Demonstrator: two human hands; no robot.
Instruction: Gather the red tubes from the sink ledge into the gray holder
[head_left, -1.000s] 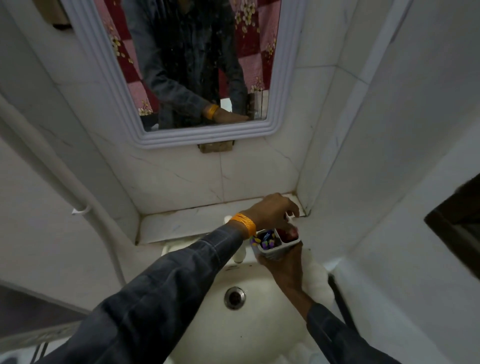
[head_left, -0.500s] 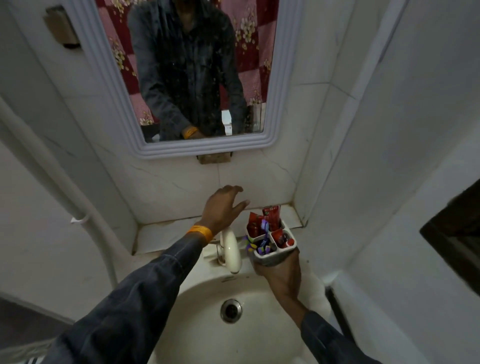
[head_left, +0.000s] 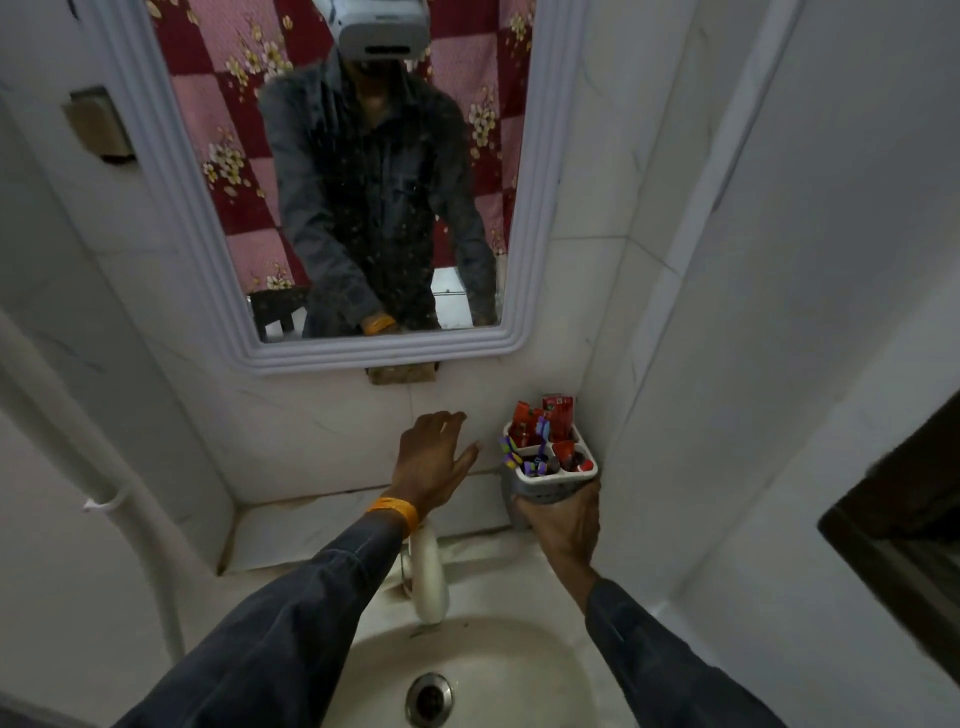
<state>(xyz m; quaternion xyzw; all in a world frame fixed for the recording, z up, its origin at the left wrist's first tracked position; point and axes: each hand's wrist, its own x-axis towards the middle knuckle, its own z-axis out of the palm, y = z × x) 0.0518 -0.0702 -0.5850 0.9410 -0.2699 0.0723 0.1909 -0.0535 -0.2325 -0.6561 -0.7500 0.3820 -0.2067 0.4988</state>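
My right hand (head_left: 563, 525) grips the gray holder (head_left: 550, 480) from below, at the right end of the sink ledge (head_left: 311, 525) near the wall corner. Red tubes (head_left: 545, 421) stand upright in its far compartments, and another red tube (head_left: 571, 457) sits in a near one. Purple and yellow toothbrush heads (head_left: 519, 457) poke out on its left side. My left hand (head_left: 434, 457) hovers over the ledge to the left of the holder, fingers spread, holding nothing. An orange band circles that wrist.
A white tap (head_left: 428, 577) rises between my arms above the basin (head_left: 478, 670) and its drain (head_left: 428, 699). A framed mirror (head_left: 363, 182) hangs on the tiled wall. A white pipe (head_left: 104, 499) runs down the left wall. A dark frame (head_left: 904, 561) juts in at right.
My left hand has left the holder's top and drawn back to the left, open. My right hand has carried the holder up and toward the corner. The camera has tilted upward.
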